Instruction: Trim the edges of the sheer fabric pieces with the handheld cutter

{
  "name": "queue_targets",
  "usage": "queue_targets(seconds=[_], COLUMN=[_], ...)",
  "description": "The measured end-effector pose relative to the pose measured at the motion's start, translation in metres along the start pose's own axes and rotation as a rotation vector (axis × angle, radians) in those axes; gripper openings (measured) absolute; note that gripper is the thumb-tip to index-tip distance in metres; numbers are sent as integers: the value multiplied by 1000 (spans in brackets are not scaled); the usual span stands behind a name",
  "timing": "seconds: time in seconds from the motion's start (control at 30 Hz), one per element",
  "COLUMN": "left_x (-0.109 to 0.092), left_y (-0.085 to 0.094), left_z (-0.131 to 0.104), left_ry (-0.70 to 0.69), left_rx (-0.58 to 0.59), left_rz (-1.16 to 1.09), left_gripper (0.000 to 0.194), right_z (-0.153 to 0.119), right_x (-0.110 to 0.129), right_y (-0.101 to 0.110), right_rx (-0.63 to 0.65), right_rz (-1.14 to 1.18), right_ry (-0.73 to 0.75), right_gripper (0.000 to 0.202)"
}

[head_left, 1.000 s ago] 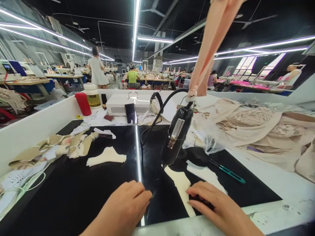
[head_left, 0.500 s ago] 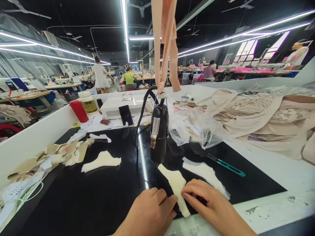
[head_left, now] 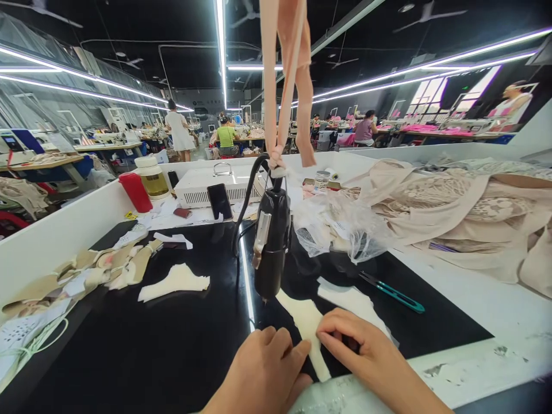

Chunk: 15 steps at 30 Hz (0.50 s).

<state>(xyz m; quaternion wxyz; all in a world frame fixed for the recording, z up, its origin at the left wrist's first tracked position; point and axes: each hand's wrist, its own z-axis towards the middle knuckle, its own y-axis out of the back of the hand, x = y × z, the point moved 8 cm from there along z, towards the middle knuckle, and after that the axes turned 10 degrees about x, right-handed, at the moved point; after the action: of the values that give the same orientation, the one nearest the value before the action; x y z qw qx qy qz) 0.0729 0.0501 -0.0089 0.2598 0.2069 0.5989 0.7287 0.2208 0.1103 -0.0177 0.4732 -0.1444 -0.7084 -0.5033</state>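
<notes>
A cream fabric piece (head_left: 307,319), narrow at both ends, lies on the black tabletop (head_left: 172,345) between my hands. My left hand (head_left: 269,368) is closed at its left edge, the thumb and forefinger touching the fabric. From the other side, my right hand (head_left: 364,345) pinches the right edge with bent fingers. Above the fabric's far end hangs a black electric tool (head_left: 272,241) with a metal lever and a cable, tied up by pink cloth strips (head_left: 287,86). A white cut piece (head_left: 356,305) lies partly behind my right hand.
Teal thread snips (head_left: 399,296) lie at the right, near a clear plastic bag (head_left: 340,224) and heaped beige garments (head_left: 452,207). Leftward are another cream piece (head_left: 175,282) and beige scraps (head_left: 107,267). A white metal box (head_left: 196,190) and a phone (head_left: 219,201) stand behind.
The hanging tool has swung slightly left and tilted. My hands keep nearly the same place at the fabric's edges. The whole view has shifted a little.
</notes>
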Motion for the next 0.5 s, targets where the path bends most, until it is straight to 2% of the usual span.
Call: queue_targets(seconds=[0.17, 0.3, 0.4, 0.5], left_x=[1, 0, 0, 1], left_y=[3, 3, 1, 4], left_z=[1, 1, 1, -1], left_ry=[-2, -16, -27, -72], left_rx=[-29, -49, -66, -146], left_rz=[-47, -16, -19, -43], left_gripper=[48, 49, 48, 39], right_z=[10, 27, 41, 49], right_x=[4, 7, 16, 29], right_y=[19, 33, 43, 52], right_rx=[-97, -156, -219, -299], right_rz=[85, 248, 372, 447], right_ry=[-40, -69, -20, 74], right_gripper=[25, 35, 41, 45])
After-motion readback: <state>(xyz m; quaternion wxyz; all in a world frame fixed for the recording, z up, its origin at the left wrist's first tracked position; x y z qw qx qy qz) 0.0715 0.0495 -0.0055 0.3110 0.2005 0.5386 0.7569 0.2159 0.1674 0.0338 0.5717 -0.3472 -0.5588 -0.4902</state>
